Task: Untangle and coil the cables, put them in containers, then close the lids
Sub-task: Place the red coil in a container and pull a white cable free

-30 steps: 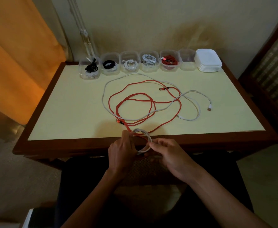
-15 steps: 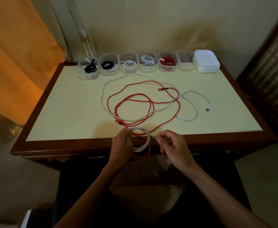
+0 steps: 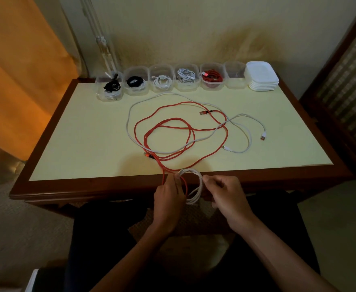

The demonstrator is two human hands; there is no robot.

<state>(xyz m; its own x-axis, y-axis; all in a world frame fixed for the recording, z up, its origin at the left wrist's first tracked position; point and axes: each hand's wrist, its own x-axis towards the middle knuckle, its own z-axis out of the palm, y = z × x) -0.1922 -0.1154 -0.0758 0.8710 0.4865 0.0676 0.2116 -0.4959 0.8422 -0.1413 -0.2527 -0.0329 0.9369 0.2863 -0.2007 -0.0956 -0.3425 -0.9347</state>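
Note:
A small coil of white cable (image 3: 196,186) hangs just in front of the table's near edge. My left hand (image 3: 168,197) grips the coil on its left side, and my right hand (image 3: 225,192) pinches the same coil on its right side. A long red cable (image 3: 173,131) and a long white cable (image 3: 242,131) lie tangled in loose loops across the middle of the table. A strand of the red cable drops over the edge beside my left hand. Several clear containers (image 3: 161,81) stand in a row at the back, most with coiled cables inside.
A stack of white lids (image 3: 261,75) sits at the back right, next to an empty container (image 3: 235,75). The table has a pale yellow top (image 3: 84,133) with a dark wooden rim. An orange curtain hangs at left and a dark wooden screen stands at right.
The white coil has gained another loop. My right hand swung out to the right, then came back to the coil's right side. My left hand stayed on the coil.

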